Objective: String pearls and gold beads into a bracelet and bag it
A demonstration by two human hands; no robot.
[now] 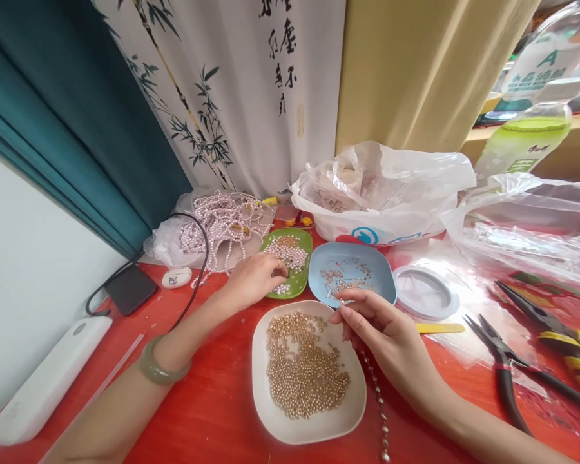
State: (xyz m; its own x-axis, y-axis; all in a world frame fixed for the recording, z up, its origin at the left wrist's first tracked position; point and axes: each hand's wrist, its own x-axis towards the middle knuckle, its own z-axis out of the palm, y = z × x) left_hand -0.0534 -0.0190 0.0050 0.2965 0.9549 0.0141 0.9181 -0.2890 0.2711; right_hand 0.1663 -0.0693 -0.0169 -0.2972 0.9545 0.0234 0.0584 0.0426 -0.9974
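My left hand (257, 278), a jade-coloured bangle on its wrist, reaches into the green dish (305, 243) of pink, pearl and gold beads. Its fingers are curled down at the beads; what they hold, if anything, is hidden. Over the far right corner of the white dish (261, 393), heaped with gold beads (309, 374), my right hand (374, 322) pinches a small bead at its fingertips. A bead strand (379, 403) hangs from that hand down past the dish's right side. Just beyond my right fingers lies the blue dish (386, 274) with thin metal pins.
Bunched pink bead strings (222, 222) lie at the back left, near a black phone (131, 289) and a white case (48, 380). Black-handled pliers (502, 367) and yellow-black pliers (568, 348) are at right. A plastic bag (391, 193) stands behind the dishes.
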